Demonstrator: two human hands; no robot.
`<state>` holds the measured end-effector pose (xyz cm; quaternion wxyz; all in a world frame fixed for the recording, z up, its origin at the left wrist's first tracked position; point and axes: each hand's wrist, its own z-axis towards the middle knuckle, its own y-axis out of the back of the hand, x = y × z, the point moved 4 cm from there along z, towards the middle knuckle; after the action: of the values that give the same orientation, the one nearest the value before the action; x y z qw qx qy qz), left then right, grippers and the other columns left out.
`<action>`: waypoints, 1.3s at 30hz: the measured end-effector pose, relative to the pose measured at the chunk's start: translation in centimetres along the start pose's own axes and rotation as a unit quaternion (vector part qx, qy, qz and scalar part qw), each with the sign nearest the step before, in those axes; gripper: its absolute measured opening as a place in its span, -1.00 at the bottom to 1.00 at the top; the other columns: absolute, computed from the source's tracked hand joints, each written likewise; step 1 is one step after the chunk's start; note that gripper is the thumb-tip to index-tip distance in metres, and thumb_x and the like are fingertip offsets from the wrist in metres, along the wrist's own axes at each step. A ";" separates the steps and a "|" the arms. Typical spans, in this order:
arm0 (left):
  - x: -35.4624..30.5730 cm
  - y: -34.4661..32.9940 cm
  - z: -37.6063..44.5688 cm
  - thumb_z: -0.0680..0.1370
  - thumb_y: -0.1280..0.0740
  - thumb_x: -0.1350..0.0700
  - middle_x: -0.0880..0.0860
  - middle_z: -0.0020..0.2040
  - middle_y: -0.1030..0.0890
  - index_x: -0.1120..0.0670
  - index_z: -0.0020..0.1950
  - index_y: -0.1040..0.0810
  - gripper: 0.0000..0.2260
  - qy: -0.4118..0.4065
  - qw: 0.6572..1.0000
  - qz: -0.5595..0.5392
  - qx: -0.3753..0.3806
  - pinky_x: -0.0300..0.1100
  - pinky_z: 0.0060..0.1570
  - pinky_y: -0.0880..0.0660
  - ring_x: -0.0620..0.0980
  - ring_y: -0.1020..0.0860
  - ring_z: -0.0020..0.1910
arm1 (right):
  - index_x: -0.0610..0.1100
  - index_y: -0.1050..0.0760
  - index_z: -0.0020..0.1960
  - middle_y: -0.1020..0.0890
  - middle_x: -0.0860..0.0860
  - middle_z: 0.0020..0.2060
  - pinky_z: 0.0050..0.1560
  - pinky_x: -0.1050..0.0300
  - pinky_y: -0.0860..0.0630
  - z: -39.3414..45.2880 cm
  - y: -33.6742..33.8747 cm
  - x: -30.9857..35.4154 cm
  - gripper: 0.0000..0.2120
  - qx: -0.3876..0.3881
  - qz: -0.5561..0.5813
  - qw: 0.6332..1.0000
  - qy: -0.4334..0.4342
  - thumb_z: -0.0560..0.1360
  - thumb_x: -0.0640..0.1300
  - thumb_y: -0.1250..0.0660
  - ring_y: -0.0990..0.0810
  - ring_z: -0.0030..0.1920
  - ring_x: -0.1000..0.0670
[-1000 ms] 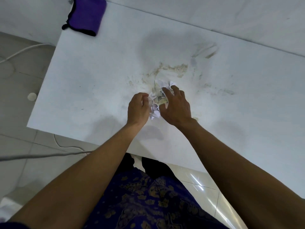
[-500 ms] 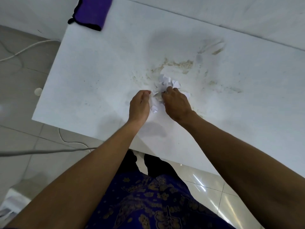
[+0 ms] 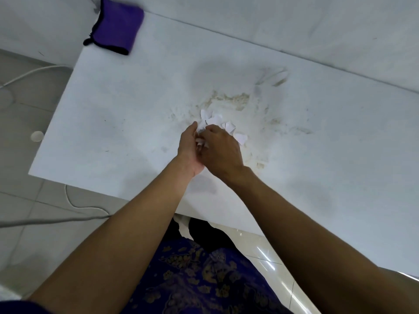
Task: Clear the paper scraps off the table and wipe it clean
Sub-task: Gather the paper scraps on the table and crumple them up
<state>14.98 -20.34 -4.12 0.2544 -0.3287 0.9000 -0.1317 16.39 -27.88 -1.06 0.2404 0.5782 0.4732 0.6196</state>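
Paper scraps (image 3: 218,125) are sitting mid-bench, bunched in a loose white pile with the bulk spilling to the far side and right of the hands. Left hand (image 3: 189,150) is cupping edge-on at the pile's left, fingers curling round a few scraps. Right hand (image 3: 221,149) is covering the near side of the pile, fingers curled down on it, pressing scraps toward the left palm. Hands are touching each other. Right hand is nearer the loose pieces at the right. Brown crumb smears (image 3: 231,99) are lying just beyond on the bench (image 3: 127,114). Purple cloth (image 3: 118,26) is waiting at the far-left corner, well apart.
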 end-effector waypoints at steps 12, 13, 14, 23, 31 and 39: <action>-0.1 1.3 0.8 0.68 -0.16 -0.05 -0.01 -0.24 -0.56 0.06 -0.14 -0.54 -0.69 0.002 0.999 -0.020 -0.028 -0.22 -0.22 -0.50 -0.06 -0.59 -0.30 | -0.15 -0.33 0.28 -0.61 -0.04 0.13 0.25 0.01 -0.25 -0.8 0.5 -0.5 -0.59 -0.008 0.082 0.997 -0.007 0.43 -0.19 -0.17 -0.49 0.16 -0.06; -0.2 1.4 0.8 0.68 -0.16 -0.05 -0.01 -0.27 -0.56 0.06 -0.15 -0.54 -0.69 0.003 0.999 -0.013 -0.032 -0.24 -0.30 -0.50 -0.08 -0.58 -0.34 | -0.17 -0.35 0.26 -0.61 -0.04 0.14 0.28 0.01 -0.21 -0.7 0.5 -0.6 -0.62 -0.010 0.074 0.997 -0.009 0.45 -0.20 -0.16 -0.49 0.17 -0.06; -0.3 1.4 0.8 0.68 -0.16 -0.04 -0.01 -0.32 -0.58 0.06 -0.14 -0.54 -0.69 0.002 0.999 -0.006 -0.035 -0.28 -0.36 -0.51 -0.08 -0.59 -0.37 | -0.18 -0.39 0.22 -0.61 -0.04 0.11 0.31 0.01 -0.17 -0.5 0.5 -0.7 -0.68 -0.014 0.069 0.997 -0.011 0.48 -0.22 -0.14 -0.50 0.18 -0.07; -1.3 1.2 1.3 0.64 -0.28 -0.04 0.08 -0.09 -0.66 0.09 0.03 -0.63 -0.76 -0.031 0.993 0.105 -0.039 -0.16 -0.16 -0.60 0.02 -0.65 -0.13 | 0.05 -0.72 -0.06 -0.59 0.02 -0.11 0.10 -0.01 -0.36 -0.5 -0.2 -1.0 -0.87 -0.123 0.085 0.984 -0.097 0.47 -0.13 -0.43 -0.46 0.03 -0.06; -2.3 3.0 3.0 0.50 -0.39 0.04 0.10 -0.21 -0.62 0.10 -0.22 -0.61 -0.84 -0.090 0.975 0.169 -0.115 -0.12 -0.20 -0.53 0.09 -0.60 -0.22 | 0.03 -0.57 0.01 -0.63 0.16 -0.20 -0.18 0.31 -0.41 -1.0 0.4 -1.2 -0.71 -0.080 0.207 0.969 -0.112 0.32 -0.15 -0.50 -0.52 -0.14 0.15; -2.3 1.8 2.9 0.56 -0.32 0.03 0.13 -0.21 -0.62 0.08 -0.17 -0.62 -0.82 -0.057 0.979 0.178 -0.086 -0.11 -0.29 -0.46 0.10 -0.49 -0.39 | -0.10 -0.65 -0.31 -0.61 0.10 -0.44 -0.35 0.27 -0.43 0.6 -0.2 -1.6 -0.92 -0.072 0.189 0.960 -0.194 0.33 -0.25 -0.44 -0.53 -0.42 0.10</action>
<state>17.08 -17.66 -6.41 0.2958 -0.1907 0.9359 0.0126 17.23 -28.96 -2.04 0.2477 0.7474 0.2535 0.5620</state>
